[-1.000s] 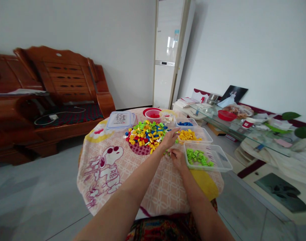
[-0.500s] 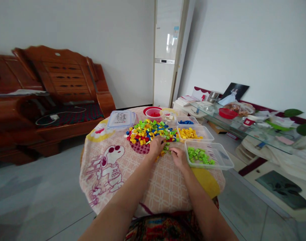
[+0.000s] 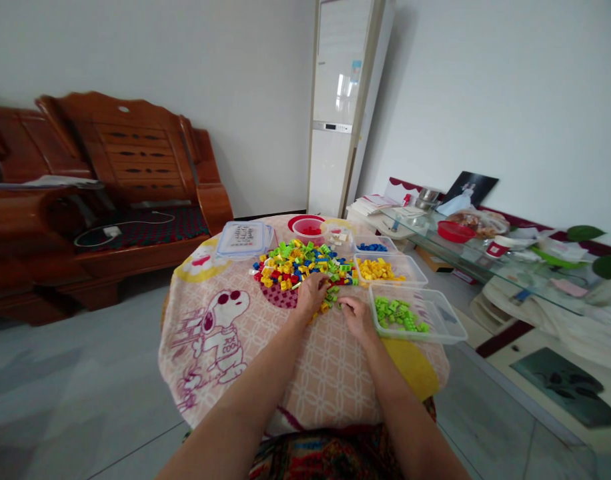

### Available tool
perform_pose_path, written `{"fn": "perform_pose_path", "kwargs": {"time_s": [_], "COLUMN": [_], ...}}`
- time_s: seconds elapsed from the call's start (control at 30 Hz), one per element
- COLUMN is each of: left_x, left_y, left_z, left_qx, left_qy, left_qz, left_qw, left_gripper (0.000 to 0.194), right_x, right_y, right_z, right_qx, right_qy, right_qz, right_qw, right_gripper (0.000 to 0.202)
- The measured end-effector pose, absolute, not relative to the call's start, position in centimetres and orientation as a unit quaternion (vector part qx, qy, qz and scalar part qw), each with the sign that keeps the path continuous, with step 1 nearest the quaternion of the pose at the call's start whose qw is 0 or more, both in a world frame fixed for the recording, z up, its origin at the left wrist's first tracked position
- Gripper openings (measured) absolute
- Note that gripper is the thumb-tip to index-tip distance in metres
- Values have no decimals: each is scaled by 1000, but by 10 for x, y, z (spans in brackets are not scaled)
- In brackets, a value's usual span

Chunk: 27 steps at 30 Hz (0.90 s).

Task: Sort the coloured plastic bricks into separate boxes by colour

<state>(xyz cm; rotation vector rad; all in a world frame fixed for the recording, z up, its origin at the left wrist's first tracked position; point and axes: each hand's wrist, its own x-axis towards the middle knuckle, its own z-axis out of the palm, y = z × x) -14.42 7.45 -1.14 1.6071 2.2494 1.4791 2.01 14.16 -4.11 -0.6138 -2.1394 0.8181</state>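
A heap of mixed toy building bricks (image 3: 295, 263) in green, yellow, red and blue lies on the cloth-covered table. At its near right edge is my left hand (image 3: 311, 293), fingers curled down; whatever they pinch is hidden. My right hand (image 3: 356, 317) is a little to the right, thumb and fingers pressed together, and a speck of green shows by the fingertips. Between the hands lie a few loose green bricks (image 3: 332, 292) and yellow bricks (image 3: 325, 307). Just right of my right hand stands a clear box (image 3: 445, 317) with green bricks (image 3: 398, 313).
Behind it are a clear box with yellow bricks (image 3: 378, 269) and another with blue bricks (image 3: 371, 247). A pink-rimmed bowl (image 3: 308, 221) holds red bricks; white bricks (image 3: 340, 237) sit beside it. Stacked lids (image 3: 243, 239) lie back left. A glass shelf (image 3: 515, 270) stands at right.
My left hand has turned slightly and lifted its fingers a little at the heap's edge. The right hand has barely moved. The view has shifted slightly.
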Motion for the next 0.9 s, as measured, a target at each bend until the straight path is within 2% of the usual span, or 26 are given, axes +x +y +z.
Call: {"fn": "perform_pose_path", "kwargs": {"time_s": [0.17,0.3,0.47,0.53,0.67,0.9], "left_x": [-136,-117,-100,-101,-115,-147], "left_y": [87,116,153,156,135,67], "left_z": [-3,8,18,21,27,12], "left_qx": [495,499,510,525,535,514], "left_qy": [709,689,599,571,599,718], "left_qz": [502,515,574,583,564,466], "left_qw": [17,101,225,243,191,50], "left_gripper": [18,20,46,55,51,27], "right_x": [18,17,17,17,16,19], "right_y": [142,143,144,143,140,137], "right_z": [-43,-42,-42,-43,-43,-37], "right_qx": [-243,-238,-224,-216,-227,-252], "right_qy": [-833,-833,-828,-827,-821,-832], "right_qz": [321,327,335,336,343,325], "right_qw": [378,378,389,395,395,373], "right_gripper": [28,28,26,26,25,28]}}
